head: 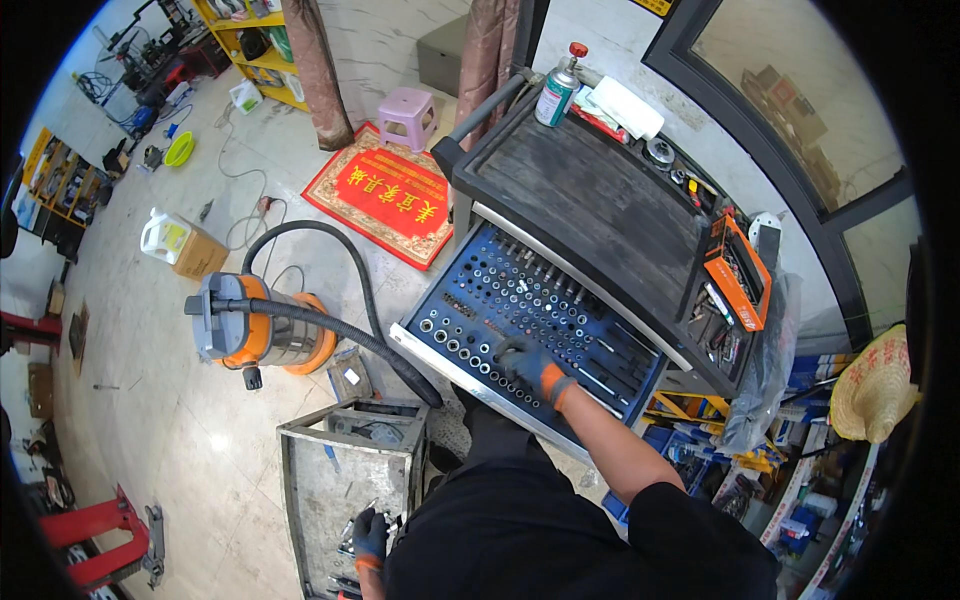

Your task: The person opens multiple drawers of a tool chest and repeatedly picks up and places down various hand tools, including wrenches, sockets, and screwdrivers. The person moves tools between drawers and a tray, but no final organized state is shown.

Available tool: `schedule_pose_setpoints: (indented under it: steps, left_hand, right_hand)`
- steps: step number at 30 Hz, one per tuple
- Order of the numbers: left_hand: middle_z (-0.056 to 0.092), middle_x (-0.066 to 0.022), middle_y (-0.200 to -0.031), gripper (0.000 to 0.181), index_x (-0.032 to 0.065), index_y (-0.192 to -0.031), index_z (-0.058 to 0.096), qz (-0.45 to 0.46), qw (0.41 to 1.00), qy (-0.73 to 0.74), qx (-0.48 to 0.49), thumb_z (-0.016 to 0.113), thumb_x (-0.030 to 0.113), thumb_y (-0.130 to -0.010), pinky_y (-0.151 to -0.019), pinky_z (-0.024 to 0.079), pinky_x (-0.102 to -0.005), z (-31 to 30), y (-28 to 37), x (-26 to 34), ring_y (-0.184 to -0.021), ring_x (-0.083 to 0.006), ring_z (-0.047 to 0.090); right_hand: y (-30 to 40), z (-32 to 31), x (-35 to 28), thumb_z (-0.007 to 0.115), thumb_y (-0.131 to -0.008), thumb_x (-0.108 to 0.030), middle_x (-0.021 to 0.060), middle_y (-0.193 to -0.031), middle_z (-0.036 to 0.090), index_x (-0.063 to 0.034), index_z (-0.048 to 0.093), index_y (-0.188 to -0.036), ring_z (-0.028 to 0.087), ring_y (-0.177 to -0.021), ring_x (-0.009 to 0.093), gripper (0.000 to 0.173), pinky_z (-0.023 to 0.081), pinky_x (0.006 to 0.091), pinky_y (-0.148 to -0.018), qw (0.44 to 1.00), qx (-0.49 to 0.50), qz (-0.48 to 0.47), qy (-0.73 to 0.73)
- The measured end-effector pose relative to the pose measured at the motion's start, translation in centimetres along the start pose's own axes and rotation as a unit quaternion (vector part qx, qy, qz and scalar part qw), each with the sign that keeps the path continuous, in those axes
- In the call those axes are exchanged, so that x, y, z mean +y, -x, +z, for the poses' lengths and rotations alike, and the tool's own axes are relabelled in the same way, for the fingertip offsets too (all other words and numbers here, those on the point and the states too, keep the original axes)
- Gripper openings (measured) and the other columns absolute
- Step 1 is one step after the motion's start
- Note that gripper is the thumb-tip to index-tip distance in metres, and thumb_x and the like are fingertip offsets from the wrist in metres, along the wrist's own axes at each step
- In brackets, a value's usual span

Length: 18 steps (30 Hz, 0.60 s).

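My right hand (531, 369), in a grey and orange work glove, is over the near rows of metal sockets (452, 345) in the open blue-lined tool drawer (420, 296). Whether its fingers hold anything is hidden. Ratchets and extension bars (604, 381) lie in the drawer to the right of that hand. My left hand (370, 534), gloved alike, is low at the left, over a worn metal cart (315, 480). Shiny metal tools (347, 534) lie beside and under its fingers; its grip cannot be made out.
The black cabinet top (585, 195) carries a spray can (556, 97) and an orange box (739, 274). An orange shop vacuum (259, 322) with a black hose stands left of the drawer. A red mat (390, 187) and pink stool (407, 112) are beyond. A red lift arm (97, 525) is lower left.
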<state>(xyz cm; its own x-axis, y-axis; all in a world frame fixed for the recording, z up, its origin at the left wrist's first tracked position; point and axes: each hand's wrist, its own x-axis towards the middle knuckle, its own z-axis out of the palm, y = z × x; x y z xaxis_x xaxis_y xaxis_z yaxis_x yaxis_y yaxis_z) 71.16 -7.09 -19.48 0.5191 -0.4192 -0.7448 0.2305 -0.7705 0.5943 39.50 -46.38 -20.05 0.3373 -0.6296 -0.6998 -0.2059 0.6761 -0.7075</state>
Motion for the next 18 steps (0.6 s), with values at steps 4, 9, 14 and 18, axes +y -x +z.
schedule_pose_setpoints:
  steps: [4,9,14,18]
  left_hand:
    - [0.064,-0.0126,-0.11,0.045,0.0002,-0.127,0.053,0.055,0.998,-0.01,-0.029,0.065,0.022,-0.09,-0.076,0.051,-0.0296,2.4,-2.7,3.2,-0.087,-0.0165,0.061]
    - [0.063,-0.0136,-0.115,0.045,-0.001,-0.128,0.052,0.086,0.995,-0.033,-0.048,0.063,0.021,-0.09,-0.087,0.049,-0.0312,4.0,-3.1,6.8,-0.101,-0.0182,0.06]
    - [0.063,-0.0161,-0.116,0.05,-0.0024,-0.127,0.053,0.015,0.992,-0.118,-0.048,0.065,0.023,-0.087,-0.09,0.048,-0.0333,3.0,-3.0,3.2,-0.105,-0.0216,0.06]
    - [0.063,-0.017,-0.116,0.052,-0.0033,-0.128,0.052,-0.012,0.997,-0.062,-0.046,0.065,0.025,-0.087,-0.089,0.05,-0.0348,2.1,-1.7,0.2,-0.102,-0.0231,0.062]
  right_hand:
    - [-1.0,3.1,1.9,0.058,-0.086,-0.031,0.0208,-0.095,0.065,-0.0071,0.064,-0.103,0.064,-0.084,0.039,0.03,0.051,0.0476,-0.074,0.767,0.121,-0.327,0.539]
    - [0.0,4.8,0.1,0.053,-0.086,-0.022,0.0221,-0.1,0.064,-0.0031,0.064,-0.098,0.065,-0.085,0.037,0.024,0.052,0.047,-0.075,0.743,0.093,-0.211,0.629]
    - [-0.5,3.2,1.2,0.054,-0.086,-0.025,0.0214,-0.101,0.064,-0.0056,0.063,-0.106,0.063,-0.086,0.04,0.029,0.05,0.0489,-0.08,0.753,0.098,-0.26,0.596]
    - [-2.7,1.7,1.3,0.061,-0.087,-0.039,0.0187,-0.104,0.065,-0.0098,0.062,-0.109,0.062,-0.095,0.039,0.037,0.05,0.0456,-0.082,0.758,0.217,-0.396,0.471]
